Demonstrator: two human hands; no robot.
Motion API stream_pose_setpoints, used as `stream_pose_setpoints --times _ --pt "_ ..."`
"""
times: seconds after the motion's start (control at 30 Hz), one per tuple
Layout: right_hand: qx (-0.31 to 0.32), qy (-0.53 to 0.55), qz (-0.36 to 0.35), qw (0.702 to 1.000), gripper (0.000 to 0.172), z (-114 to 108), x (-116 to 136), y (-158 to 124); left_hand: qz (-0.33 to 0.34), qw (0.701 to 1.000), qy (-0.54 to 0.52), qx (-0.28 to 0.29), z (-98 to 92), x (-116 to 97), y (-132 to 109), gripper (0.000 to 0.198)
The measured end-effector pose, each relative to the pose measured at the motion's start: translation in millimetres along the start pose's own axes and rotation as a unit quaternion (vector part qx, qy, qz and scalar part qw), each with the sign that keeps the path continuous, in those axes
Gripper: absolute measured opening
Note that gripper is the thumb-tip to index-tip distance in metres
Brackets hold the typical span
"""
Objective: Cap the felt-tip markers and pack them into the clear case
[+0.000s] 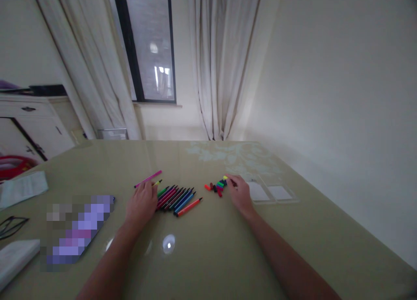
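Note:
Uncapped markers [176,199] lie side by side in a slanted row on the table, an orange marker [189,207] nearest me. At the row's far left end, my left hand [142,201] is closed on a yellow marker [157,183], its dark tip sticking out past the fingers. Just beyond that hand rests a magenta marker [148,178], apart from the row. My right hand [239,191] pinches a yellow cap [225,177] at the edge of a small pile of coloured marker caps [220,185]. The fingers partly cover the pile's right side.
Right of the caps lies a clear plastic case [276,193]. A purple package [84,230], blurred out, is on the left, with eyeglasses [13,226], a white packet [16,256] and a pale cloth or paper [24,189] near the table edge. A wall borders the right side.

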State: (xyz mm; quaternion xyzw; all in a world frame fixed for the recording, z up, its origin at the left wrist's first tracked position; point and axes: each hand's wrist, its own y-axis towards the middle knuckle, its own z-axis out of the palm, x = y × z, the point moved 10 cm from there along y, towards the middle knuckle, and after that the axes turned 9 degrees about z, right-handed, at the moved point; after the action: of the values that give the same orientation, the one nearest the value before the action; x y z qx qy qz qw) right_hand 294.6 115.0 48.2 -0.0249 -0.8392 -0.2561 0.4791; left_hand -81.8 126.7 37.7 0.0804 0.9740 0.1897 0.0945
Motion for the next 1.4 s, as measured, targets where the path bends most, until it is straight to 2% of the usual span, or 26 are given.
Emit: stream_pose_setpoints --times 0.1,0.2,0.37,0.5,0.8,1.0,1.07,1.13,1.23,1.3,1.4 --pt "0.021 -0.063 0.009 0.998 0.026 9 -14 3 0.001 1.000 -0.023 0.015 11.8 6 2 0.034" --pt "0.037 -0.115 0.005 0.993 0.019 17 -16 2 0.003 0.998 -0.058 0.039 18.6 8 5 0.036" --pt "0.051 -0.200 -0.033 0.978 0.013 25 -11 0 -0.058 0.998 -0.015 0.000 9.0 30 4 0.046" --pt "0.053 -0.226 -0.047 0.972 0.013 28 -12 -1 -0.088 0.995 0.013 0.035 11.8 41 -1 0.047" --pt "0.041 -0.216 -0.059 0.974 0.019 24 -3 -3 -0.154 0.988 0.025 -0.008 -4.3 52 -7 0.051" --pt "0.027 -0.159 -0.079 0.984 0.020 19 16 -9 -0.130 0.991 0.025 0.009 -0.2 60 -5 0.038" --pt "0.024 -0.116 -0.086 0.989 0.021 19 27 -15 -0.120 0.993 0.005 -0.003 -0.8 58 -1 0.039" --pt "0.035 -0.065 -0.085 0.994 0.022 22 38 -22 -0.096 0.993 -0.048 -0.042 -5.6 46 3 0.039" --pt "0.092 0.030 -0.045 0.994 0.031 37 47 -33 0.009 0.979 -0.178 -0.100 -14.8 0 9 0.035" --pt "0.139 0.091 -0.014 0.986 0.042 49 51 -42 0.114 0.960 -0.238 -0.091 -16.9 -43 8 0.031" --pt "0.169 0.140 -0.002 0.976 0.036 57 57 -52 0.201 0.942 -0.260 -0.059 -16.7 -89 -2 0.029"
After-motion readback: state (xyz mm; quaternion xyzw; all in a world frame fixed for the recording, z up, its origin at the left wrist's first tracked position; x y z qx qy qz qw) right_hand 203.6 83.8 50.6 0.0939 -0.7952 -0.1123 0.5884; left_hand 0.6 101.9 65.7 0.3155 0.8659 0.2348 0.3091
